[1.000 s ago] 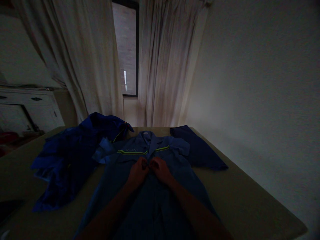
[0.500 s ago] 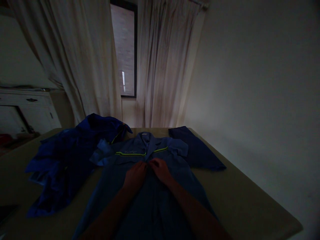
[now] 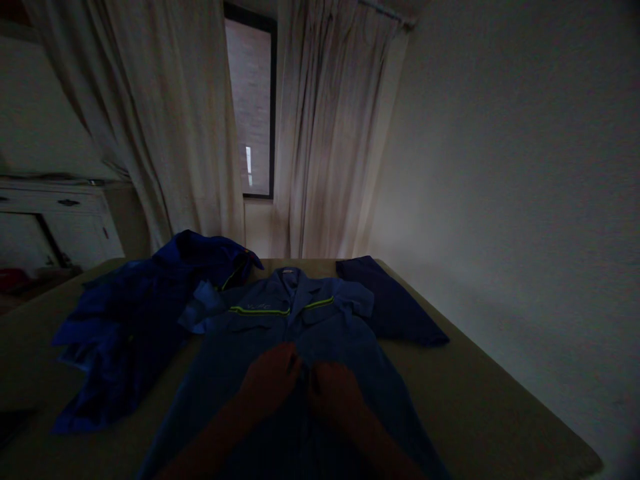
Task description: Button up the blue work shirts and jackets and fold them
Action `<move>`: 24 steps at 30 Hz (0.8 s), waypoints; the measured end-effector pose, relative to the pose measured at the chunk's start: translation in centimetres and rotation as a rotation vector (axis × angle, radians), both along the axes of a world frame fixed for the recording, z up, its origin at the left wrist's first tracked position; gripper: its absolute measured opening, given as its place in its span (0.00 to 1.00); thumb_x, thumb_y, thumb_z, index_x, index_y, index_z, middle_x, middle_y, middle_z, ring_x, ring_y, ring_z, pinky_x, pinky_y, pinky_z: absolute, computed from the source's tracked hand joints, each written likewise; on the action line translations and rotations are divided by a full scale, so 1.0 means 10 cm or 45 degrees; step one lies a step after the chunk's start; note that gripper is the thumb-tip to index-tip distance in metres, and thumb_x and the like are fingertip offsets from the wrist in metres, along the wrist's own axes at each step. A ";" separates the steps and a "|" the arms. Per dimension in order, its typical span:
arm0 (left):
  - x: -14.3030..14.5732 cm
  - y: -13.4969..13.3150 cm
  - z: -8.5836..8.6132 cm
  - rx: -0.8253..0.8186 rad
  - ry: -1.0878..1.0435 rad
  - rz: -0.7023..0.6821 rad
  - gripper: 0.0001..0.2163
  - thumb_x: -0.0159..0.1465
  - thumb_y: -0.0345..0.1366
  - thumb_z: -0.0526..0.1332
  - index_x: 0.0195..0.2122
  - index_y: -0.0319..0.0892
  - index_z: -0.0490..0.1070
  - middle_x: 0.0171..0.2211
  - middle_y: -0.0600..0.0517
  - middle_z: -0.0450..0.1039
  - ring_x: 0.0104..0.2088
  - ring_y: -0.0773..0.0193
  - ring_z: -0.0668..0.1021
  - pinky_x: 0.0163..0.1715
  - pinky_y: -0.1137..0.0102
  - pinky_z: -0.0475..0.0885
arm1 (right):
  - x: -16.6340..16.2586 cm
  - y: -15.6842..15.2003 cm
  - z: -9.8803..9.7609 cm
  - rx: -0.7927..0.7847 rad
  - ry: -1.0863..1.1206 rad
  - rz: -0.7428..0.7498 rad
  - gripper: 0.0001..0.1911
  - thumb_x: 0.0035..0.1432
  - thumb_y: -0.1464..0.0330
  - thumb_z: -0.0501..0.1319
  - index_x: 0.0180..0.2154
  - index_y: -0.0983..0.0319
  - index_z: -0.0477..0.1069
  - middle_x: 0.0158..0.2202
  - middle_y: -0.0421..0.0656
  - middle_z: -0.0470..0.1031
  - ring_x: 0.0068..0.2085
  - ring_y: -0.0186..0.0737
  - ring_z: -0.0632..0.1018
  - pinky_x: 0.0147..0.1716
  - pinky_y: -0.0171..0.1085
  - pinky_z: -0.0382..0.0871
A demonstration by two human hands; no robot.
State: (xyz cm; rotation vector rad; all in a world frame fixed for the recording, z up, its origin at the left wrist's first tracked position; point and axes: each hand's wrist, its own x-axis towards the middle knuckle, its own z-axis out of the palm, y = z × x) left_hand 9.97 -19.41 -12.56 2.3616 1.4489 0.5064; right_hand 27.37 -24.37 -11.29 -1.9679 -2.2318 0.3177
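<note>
A blue work shirt [image 3: 280, 320] with a yellow-green chest stripe lies face up on the table [image 3: 490, 413], collar pointing away from me. My left hand [image 3: 270, 383] and my right hand [image 3: 333, 393] sit side by side on the shirt's front opening, below the chest. Both hands have their fingers curled and pinched at the shirt's front edges. The light is dim and the fingertips are hard to make out.
A crumpled heap of darker blue clothes [image 3: 135, 320] lies on the table's left part. A folded dark blue garment [image 3: 390, 307] lies at the back right. Pale curtains [image 3: 320, 127] and a window stand behind the table, a white cabinet [image 3: 55, 220] at left.
Both hands have slid down the shirt front toward me, from just under the chest stripe to lower on the opening. The camera has tilted a little.
</note>
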 end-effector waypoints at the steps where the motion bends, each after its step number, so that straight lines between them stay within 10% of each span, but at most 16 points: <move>1: -0.03 -0.08 -0.01 -0.034 0.050 -0.030 0.09 0.71 0.41 0.54 0.40 0.45 0.71 0.41 0.49 0.77 0.42 0.57 0.79 0.43 0.66 0.68 | 0.02 0.02 0.00 -0.017 0.021 -0.002 0.11 0.61 0.68 0.57 0.38 0.61 0.78 0.38 0.50 0.83 0.39 0.47 0.82 0.33 0.37 0.64; 7: -0.13 -0.31 -0.23 -0.156 -0.107 -0.022 0.05 0.67 0.32 0.56 0.40 0.43 0.71 0.42 0.48 0.74 0.44 0.59 0.76 0.45 0.67 0.67 | 0.05 0.03 -0.02 -0.009 0.223 0.070 0.15 0.57 0.56 0.65 0.40 0.59 0.75 0.38 0.45 0.82 0.38 0.45 0.80 0.32 0.35 0.61; 24: -0.08 -0.36 -0.19 -0.190 -0.463 0.020 0.05 0.68 0.35 0.54 0.37 0.45 0.69 0.33 0.52 0.77 0.33 0.62 0.77 0.34 0.70 0.65 | 0.05 0.13 -0.09 0.036 0.872 0.193 0.04 0.56 0.70 0.64 0.33 0.63 0.76 0.27 0.38 0.75 0.29 0.34 0.72 0.30 0.32 0.61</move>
